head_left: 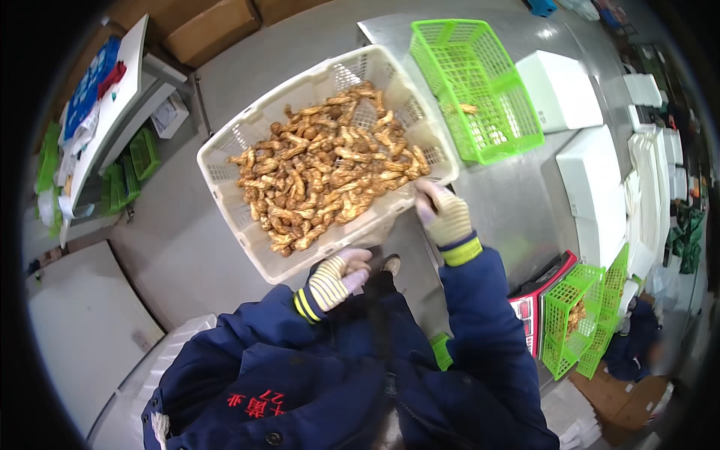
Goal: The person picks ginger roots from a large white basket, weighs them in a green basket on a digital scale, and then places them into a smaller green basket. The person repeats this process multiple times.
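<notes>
A large white plastic crate [256, 115] stands before me at a slant, one corner close to the steel table. Inside lies a heap of brown mushrooms [320, 169] with long pale stems, damp-looking and piled unevenly. My right hand [447, 216], in a striped knit glove with a yellow cuff, is at the crate's near right corner, fingers bent. Whether they grip the rim is unclear. Just below the near rim is my left hand [334, 278], gloved alike, its fingers partly curled. No object shows in it, but its palm side is hidden.
On the steel table [500, 197] sits a green mesh basket [478, 84] with a mushroom piece inside. White foam boxes [596, 197] line its far side. A red scale [529, 315] adjoins green baskets [571, 326] holding mushrooms. Another person [633, 340] is at right; a white desk [107, 124] at left.
</notes>
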A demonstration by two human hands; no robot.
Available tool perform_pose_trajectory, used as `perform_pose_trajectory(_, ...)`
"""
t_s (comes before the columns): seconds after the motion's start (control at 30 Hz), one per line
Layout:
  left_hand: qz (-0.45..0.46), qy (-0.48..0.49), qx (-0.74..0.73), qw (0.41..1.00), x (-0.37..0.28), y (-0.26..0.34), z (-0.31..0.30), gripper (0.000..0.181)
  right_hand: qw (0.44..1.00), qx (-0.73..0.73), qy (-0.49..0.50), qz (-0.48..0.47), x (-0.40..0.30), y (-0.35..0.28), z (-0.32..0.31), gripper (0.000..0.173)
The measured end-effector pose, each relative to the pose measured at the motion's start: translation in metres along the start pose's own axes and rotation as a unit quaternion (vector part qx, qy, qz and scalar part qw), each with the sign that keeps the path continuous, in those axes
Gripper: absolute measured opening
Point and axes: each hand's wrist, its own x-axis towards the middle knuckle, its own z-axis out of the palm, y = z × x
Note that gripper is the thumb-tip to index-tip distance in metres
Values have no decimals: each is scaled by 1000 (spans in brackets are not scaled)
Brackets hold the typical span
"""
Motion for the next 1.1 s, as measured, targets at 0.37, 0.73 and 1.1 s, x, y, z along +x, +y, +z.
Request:
perform_pose_trajectory(0.37,50,77,-60,994,-3,11,-85,32,829,-400,-366,137,134,8,126,27)
perform_pose_trajectory(0.73,-3,93,-240,966,47,18,-108,54,910,-170,-327,189,140,16,133,33)
perform_pose_trajectory(1.1,18,204,-472,857,69,27,-115,18,958,-168,-226,-44,190,-54,213,34)
